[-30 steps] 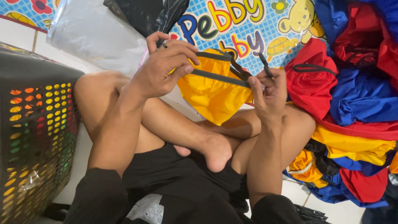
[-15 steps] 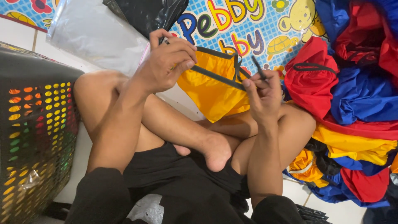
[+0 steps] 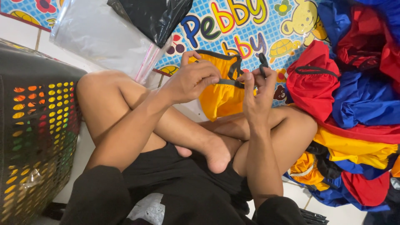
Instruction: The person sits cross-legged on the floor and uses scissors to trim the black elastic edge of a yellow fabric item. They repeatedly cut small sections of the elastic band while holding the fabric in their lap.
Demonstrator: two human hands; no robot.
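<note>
I sit cross-legged on the floor with a yellow cloth bag (image 3: 221,98) held up in front of me. It has a black drawstring (image 3: 236,71) along its top edge. My left hand (image 3: 192,79) pinches the black strap at the bag's top. My right hand (image 3: 257,93) grips the drawstring ends just to the right, and the two hands are close together. The bag hangs bunched between them above my crossed legs.
A dark perforated plastic basket (image 3: 35,133) stands at my left. A pile of red, blue and yellow cloth bags (image 3: 358,96) lies at my right. Clear and black plastic bags (image 3: 108,33) rest on a colourful cartoon play mat (image 3: 250,25) ahead.
My hands have drawn closer together, and the black string that was stretched between them is now short. The yellow bag has bunched up.
</note>
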